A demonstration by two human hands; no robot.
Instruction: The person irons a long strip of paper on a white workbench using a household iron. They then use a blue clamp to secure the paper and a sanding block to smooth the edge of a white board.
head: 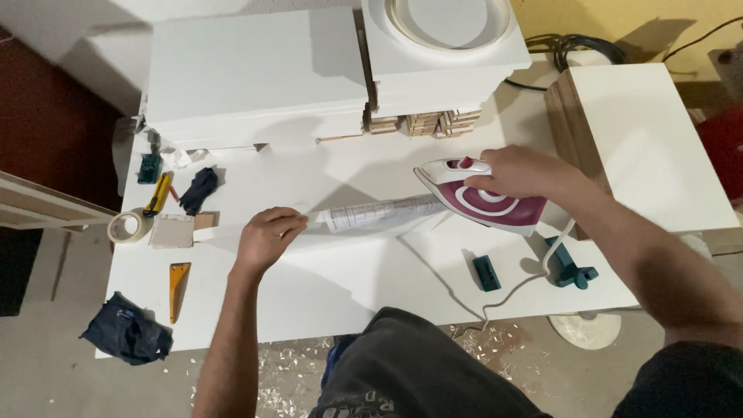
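My right hand [517,172] grips the handle of a purple and white clothes iron [480,197], whose tip points left over a strip of printed paper [379,214] lying along a narrow white board edge [255,232]. My left hand [268,236] presses down on that white strip, fingers closed around its edge, left of the paper. The iron's white cord [511,290] trails off the front of the white table [371,286].
Tape roll [128,227], yellow utility knife [158,193], dark cloth [198,190], sanding block [172,231] and orange scraper [178,288] lie at left. A blue rag [128,334] sits at the corner. Teal clamps [571,267] at right. White panels [255,73] are stacked behind.
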